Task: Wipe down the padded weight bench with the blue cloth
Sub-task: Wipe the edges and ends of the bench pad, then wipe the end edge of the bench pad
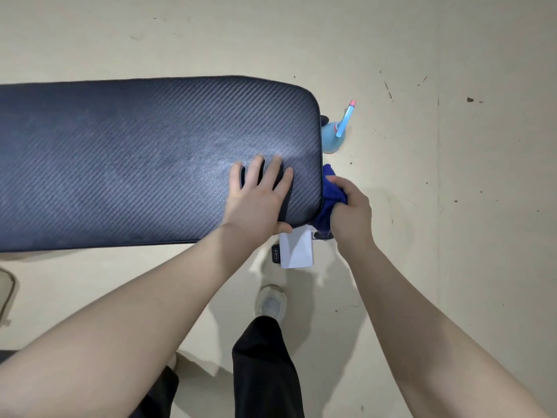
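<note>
The padded weight bench [135, 158] is dark, with a woven carbon-like texture, and runs from the left edge to the middle of the view. My left hand [256, 196] lies flat on its right end, fingers spread, thumb hooked over the near edge. My right hand [351, 211] is closed around the bunched blue cloth [330, 194] and presses it against the bench's right end face. Part of the cloth hangs down below the pad's corner.
A light blue spray bottle [334, 137] with a pink tip stands on the beige floor just past the bench's right end. A white box-like part [297, 248] sits under the bench's near corner. My shoe [271, 301] and black trouser legs are below.
</note>
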`<state>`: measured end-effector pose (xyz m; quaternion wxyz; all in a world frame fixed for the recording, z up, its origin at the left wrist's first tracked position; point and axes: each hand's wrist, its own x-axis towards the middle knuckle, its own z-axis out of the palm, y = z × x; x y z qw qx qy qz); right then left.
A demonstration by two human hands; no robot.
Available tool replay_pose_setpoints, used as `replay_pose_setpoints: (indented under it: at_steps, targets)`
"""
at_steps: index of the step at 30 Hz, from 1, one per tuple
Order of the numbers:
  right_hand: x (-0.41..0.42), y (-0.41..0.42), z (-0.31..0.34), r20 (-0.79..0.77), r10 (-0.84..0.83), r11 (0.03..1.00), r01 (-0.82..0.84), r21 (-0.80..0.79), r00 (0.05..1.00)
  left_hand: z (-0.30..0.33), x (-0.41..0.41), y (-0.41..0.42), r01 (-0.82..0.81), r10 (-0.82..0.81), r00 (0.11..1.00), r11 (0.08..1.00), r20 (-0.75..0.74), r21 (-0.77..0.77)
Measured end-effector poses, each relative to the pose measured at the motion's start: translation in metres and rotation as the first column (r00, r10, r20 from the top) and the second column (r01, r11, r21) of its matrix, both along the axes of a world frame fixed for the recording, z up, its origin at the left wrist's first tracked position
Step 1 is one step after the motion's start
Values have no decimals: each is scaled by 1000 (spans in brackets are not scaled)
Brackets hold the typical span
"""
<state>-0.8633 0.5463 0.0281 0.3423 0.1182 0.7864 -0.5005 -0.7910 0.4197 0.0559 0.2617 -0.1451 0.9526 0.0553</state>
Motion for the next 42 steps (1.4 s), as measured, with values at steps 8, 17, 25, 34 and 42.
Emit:
replay_pose_setpoints:
  at_steps: [8, 17, 25, 34, 42]
  targets:
    - [-17, -46, -11, -509, 470, 843, -195, 502, 721, -9, 10, -3, -108, 118, 990, 987, -81, 120]
    - [73, -101, 18, -327, 807, 579, -548, 604, 492, 16, 110, -60, -229, 287, 936, 937, -206, 266]
    - [217, -198, 45, -68, 897, 426, -895, -133, 437, 30, 218, -150, -510, 573, 784, 814, -240, 280]
    - [248, -242, 114, 89, 799, 580, -723, -374, 595, 95, 314, -199, -562, 836, 549, 357, 14, 746]
    - [318, -333, 177, -51, 920, 363, -896, -254, 387, 146, 412, -243, -592, 863, 463, 131, 202, 796]
